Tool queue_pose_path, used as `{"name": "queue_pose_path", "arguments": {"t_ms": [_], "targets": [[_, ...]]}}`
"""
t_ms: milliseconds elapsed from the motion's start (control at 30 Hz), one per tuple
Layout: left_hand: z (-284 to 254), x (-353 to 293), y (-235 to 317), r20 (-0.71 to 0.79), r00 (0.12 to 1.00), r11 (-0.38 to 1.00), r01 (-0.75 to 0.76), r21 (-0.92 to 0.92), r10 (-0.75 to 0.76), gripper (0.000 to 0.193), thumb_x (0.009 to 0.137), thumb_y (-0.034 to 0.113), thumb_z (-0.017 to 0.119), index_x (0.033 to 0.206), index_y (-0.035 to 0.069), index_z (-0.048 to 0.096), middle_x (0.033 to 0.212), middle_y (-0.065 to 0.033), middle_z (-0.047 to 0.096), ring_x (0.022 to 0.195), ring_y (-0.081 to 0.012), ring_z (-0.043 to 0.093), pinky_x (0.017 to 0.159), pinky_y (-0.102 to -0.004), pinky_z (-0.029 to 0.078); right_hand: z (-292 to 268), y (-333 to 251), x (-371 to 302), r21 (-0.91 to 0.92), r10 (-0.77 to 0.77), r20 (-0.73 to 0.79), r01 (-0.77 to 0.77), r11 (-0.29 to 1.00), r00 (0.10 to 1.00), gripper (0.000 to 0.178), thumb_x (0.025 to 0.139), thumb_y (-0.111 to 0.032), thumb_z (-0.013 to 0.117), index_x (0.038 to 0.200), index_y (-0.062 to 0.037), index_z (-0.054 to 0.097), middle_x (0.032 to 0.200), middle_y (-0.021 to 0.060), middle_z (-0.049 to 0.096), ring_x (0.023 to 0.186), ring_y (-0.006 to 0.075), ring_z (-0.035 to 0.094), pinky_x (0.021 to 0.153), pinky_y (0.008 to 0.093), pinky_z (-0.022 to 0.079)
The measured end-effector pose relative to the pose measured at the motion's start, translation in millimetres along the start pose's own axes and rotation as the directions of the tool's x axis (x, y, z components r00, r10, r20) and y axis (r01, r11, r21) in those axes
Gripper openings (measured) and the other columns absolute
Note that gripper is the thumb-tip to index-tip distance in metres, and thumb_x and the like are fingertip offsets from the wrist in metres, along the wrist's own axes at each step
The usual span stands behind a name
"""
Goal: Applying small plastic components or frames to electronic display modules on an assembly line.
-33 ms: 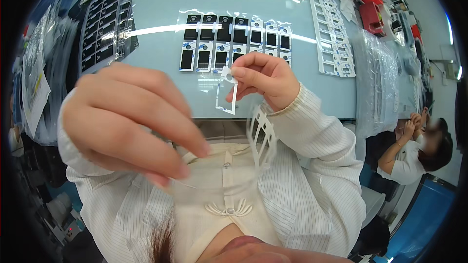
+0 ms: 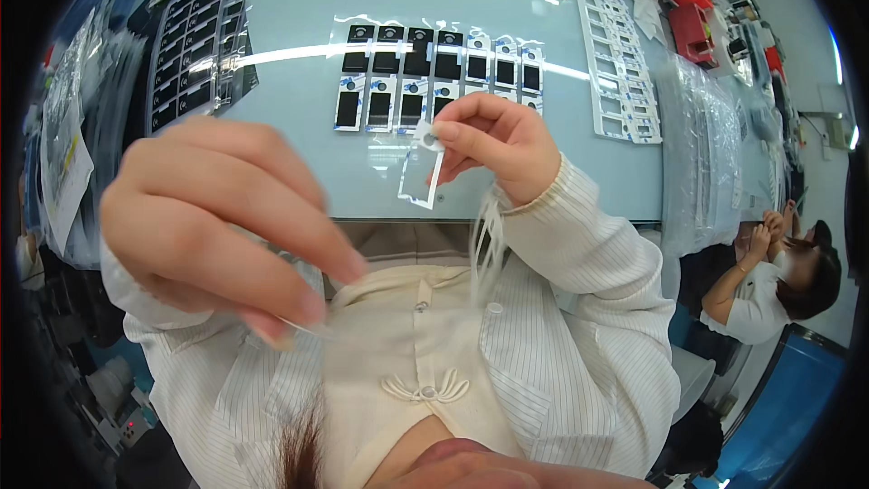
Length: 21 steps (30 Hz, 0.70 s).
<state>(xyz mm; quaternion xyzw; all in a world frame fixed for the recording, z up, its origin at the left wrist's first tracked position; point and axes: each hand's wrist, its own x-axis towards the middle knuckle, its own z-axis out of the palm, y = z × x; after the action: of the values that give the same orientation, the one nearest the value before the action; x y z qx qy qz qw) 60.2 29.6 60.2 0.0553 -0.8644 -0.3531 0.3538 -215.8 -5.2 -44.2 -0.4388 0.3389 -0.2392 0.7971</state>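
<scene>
Between the thumb and fingers of my right hand [image 2: 498, 140] is a small white adhesive frame [image 2: 419, 188] with blue marks and a round hole at its top. It hangs tilted above the table's near edge. My left hand [image 2: 213, 217], large and close at the left, pinches the edge of a thin clear film [image 2: 398, 330], blurred by motion. White frame strips [image 2: 489, 244] show at the film's far end, below my right wrist. Beyond my right hand, a clear sheet carries two rows of black rectangular pieces [image 2: 418, 54], many with white frames on them; my fingers hide part of the lower row.
A sheet of black pieces [image 2: 188, 54] lies at the left, beside stacked plastic bags [image 2: 100, 127]. At the right are a sheet of white frames [image 2: 620, 63], a pile of clear bags [image 2: 697, 154] and red bins [image 2: 690, 34]. A co-worker [image 2: 769, 281] sits at far right.
My left hand has shifted slightly left, drawing the clear film along. The white strips on the film now look narrower, turned more edge-on. My right hand has barely moved.
</scene>
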Motion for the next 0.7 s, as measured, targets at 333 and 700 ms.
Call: {"name": "queue_pose_path", "arguments": {"t_ms": [333,700], "targets": [[8,-135,-11,-0.369,0.501,0.489,0.862,0.134,-0.783,0.015,0.091,0.011,0.069,0.093,-0.004,0.07,0.083,-0.0115,0.071,0.072,-0.0185,0.064,0.069,-0.0279,0.05,-25,3,-4,-0.23,-0.257,-0.335,0.186,0.955,0.906,0.016,0.094,-0.011,0.068,0.104,0.001,0.065,0.081,0.0065,0.067,0.066,0.0159,0.067,0.061,0.0283,0.055],[-39,-190,15,-0.402,0.366,0.352,0.93,0.11,-0.839,0.051,0.081,0.03,0.077,0.122,0.001,0.065,0.106,-0.0098,0.069,0.1,-0.0178,0.063,0.086,-0.0286,0.046,-35,-27,-13,-0.368,-0.517,-0.381,0.387,0.845,0.767,0.013,0.094,-0.006,0.068,0.104,0.0017,0.065,0.082,0.0066,0.066,0.061,0.0157,0.061,0.057,0.0259,0.048]]}}
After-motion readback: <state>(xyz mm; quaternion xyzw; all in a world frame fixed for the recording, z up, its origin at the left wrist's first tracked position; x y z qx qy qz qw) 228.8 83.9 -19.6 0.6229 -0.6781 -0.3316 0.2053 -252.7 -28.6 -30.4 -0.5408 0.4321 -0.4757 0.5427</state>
